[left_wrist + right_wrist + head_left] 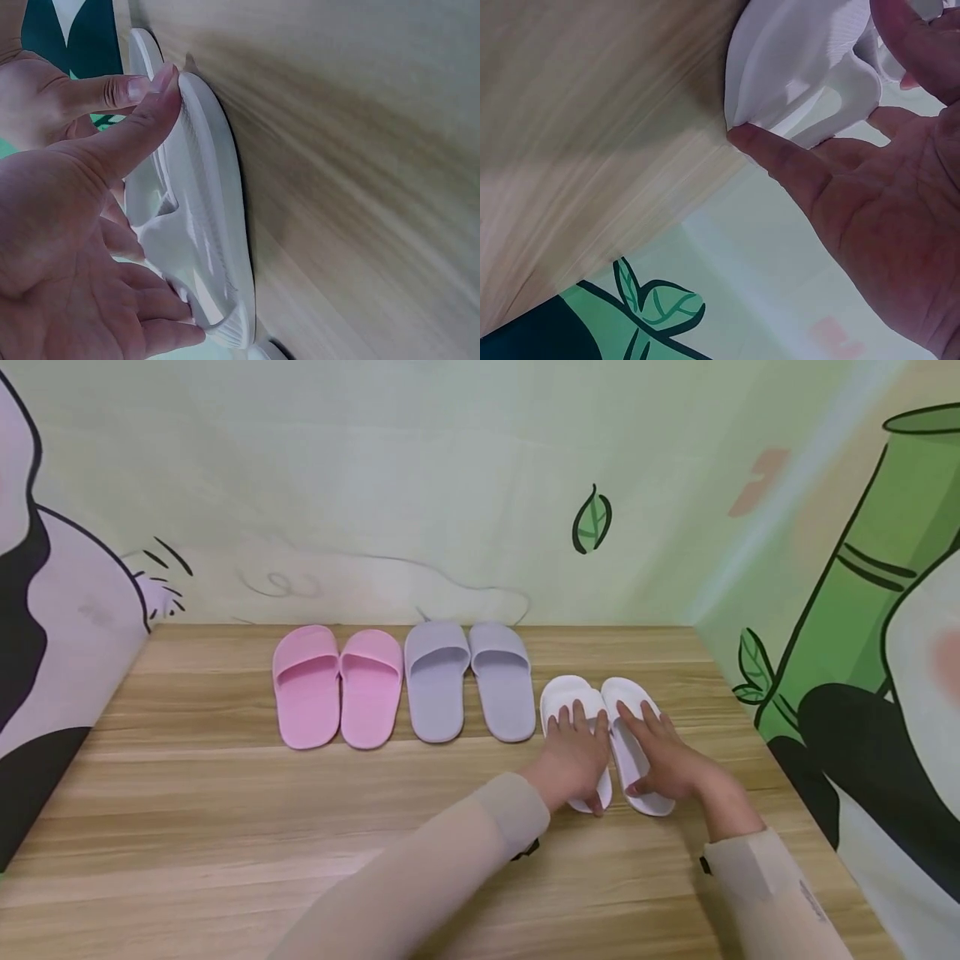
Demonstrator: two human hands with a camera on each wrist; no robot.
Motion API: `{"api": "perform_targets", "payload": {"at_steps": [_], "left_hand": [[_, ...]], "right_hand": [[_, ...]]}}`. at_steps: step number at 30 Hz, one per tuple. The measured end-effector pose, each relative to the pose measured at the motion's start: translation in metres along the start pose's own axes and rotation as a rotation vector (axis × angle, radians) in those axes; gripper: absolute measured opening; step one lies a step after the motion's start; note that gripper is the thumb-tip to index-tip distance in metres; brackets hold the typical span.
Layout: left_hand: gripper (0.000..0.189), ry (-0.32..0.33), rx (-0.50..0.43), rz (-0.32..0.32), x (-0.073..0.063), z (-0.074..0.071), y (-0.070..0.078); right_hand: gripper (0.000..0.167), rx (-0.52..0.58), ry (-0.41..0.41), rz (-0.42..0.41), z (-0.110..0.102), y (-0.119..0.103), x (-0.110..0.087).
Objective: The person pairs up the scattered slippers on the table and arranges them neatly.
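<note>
A pair of white slippers stands at the right of the wooden surface, toes toward the wall. My left hand (576, 755) lies over the left white slipper (562, 690), its fingers stretched across the strap. In the left wrist view its thumb reaches the heel end of that slipper (214, 150). Over the right white slipper (628, 693) my right hand (666, 758) is spread. Its fingers extend along the strap and outer side, with the thumb near the heel end. The right wrist view shows one fingertip at the edge of this slipper (780, 60).
Left of the white pair stand grey slippers (437, 697) and, farther left, pink slippers (308, 706), both set farther back. A pale green printed wall (420, 485) rises behind the wooden surface (187, 827). Printed side walls (847, 602) border it left and right.
</note>
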State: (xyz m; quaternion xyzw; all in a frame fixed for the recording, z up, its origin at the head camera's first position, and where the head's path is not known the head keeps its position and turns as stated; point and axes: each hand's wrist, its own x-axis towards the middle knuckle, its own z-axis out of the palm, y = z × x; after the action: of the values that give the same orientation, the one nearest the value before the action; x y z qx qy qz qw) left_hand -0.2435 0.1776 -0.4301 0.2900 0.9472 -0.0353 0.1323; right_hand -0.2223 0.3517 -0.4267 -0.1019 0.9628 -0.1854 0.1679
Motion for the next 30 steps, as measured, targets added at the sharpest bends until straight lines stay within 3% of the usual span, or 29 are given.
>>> {"api": "perform_targets", "payload": {"at_steps": [11, 18, 24, 30], "left_hand": [[0.14, 0.032, -0.023, -0.019, 0.015, 0.001, -0.01], [0.138, 0.014, -0.018, -0.017, 0.02, -0.007, -0.013], [0.145, 0.008, -0.036, -0.019, 0.043, 0.004, -0.017], [0.137, 0.029, -0.05, -0.007, 0.031, -0.008, -0.023]], "right_hand": [[0.121, -0.025, -0.025, 0.028, -0.008, -0.001, 0.02], [0.12, -0.03, -0.021, 0.035, -0.013, -0.002, 0.027], [0.121, -0.013, -0.039, 0.051, -0.017, 0.001, 0.034], [0.12, -0.008, -0.045, 0.049, -0.02, 0.003, 0.043]]}}
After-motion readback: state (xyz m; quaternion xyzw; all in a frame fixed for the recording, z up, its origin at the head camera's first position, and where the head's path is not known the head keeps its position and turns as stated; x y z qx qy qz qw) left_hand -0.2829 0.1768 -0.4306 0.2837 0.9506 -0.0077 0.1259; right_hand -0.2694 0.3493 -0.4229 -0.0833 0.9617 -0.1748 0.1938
